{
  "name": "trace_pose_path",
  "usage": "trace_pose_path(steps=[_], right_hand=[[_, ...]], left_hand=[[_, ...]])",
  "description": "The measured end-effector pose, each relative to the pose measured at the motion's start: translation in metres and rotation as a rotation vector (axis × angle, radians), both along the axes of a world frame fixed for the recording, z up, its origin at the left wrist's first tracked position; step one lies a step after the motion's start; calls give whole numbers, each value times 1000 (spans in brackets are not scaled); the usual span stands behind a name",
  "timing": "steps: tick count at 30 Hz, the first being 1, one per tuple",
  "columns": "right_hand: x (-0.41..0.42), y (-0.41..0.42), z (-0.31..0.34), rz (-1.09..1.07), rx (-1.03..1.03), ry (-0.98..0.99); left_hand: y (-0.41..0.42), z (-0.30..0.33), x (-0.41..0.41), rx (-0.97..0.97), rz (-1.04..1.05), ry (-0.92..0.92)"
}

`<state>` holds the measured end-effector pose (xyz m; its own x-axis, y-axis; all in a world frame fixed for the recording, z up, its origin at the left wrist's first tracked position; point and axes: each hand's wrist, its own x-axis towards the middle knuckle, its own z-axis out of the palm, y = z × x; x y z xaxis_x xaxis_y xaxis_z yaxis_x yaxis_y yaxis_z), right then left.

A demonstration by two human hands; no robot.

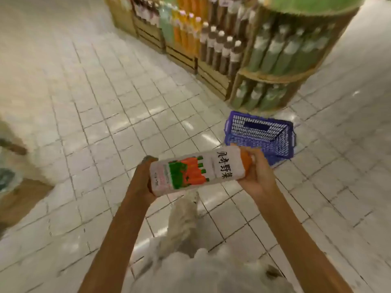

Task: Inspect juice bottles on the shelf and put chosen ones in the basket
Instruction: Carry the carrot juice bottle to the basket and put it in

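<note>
Juice bottle (pixel 198 171): lying sideways, left hand (pixel 140 182) gripping its base, right hand (pixel 257 173) gripping the orange top. Blue basket (pixel 261 134): on floor, far right, seemingly empty. Shelf (pixel 222 39): bottles, blurred.

The juice bottle (pixel 198 171) at frame centre wears a white label printed with orange carrots, green leaves and black characters; its exposed end is orange. The basket (pixel 261 136), centre right, is blue-violet mesh. The floor (pixel 105 115) is pale cream tile with dark grout lines. On the tan wooden shelf (pixel 213 78) at upper right stand orange, pale-green, brown and dark-green bottles.
</note>
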<state>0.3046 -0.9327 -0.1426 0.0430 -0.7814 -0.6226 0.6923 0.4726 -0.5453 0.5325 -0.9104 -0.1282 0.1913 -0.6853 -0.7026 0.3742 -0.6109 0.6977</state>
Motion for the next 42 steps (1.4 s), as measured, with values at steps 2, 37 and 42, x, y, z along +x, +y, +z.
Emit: trace_pose_path(steps=[2, 37, 42], right_hand=[[-11, -39, -2, -108, -5, 22], [-332, -477, -742, -682, 773, -121], [-331, -482, -819, -650, 873, -153]], left_hand=[[-68, -8, -10, -4, -159, 8], [-622, -762, -388, 528, -892, -372], [-622, -844, -383, 626, -884, -385]])
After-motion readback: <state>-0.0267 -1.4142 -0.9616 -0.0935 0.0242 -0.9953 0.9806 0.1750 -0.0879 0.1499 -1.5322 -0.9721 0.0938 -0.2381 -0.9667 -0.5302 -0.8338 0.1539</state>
